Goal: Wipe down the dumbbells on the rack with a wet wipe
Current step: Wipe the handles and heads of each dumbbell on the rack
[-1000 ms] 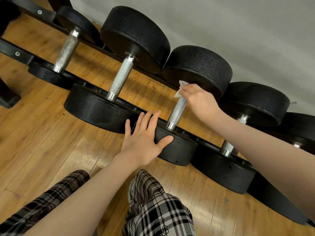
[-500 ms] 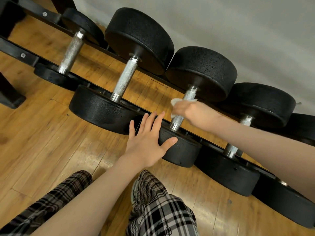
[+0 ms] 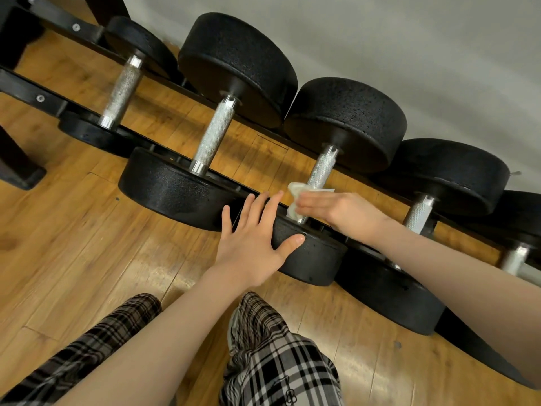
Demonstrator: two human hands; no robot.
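A wood floor (image 3: 73, 244) fills the lower left; a grey wall (image 3: 409, 54) the upper right. Mid-frame on the rack (image 3: 20, 92), the left hand (image 3: 254, 241) presses flat, fingers straight, on a dumbbell (image 3: 345, 118). The right hand (image 3: 336, 209) grips a wipe (image 3: 295, 191) around its handle.

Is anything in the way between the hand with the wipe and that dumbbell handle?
Nothing visible. The right hand already holds the wet wipe against the lower end of the handle. The left hand rests on the near weight head, beside the handle.
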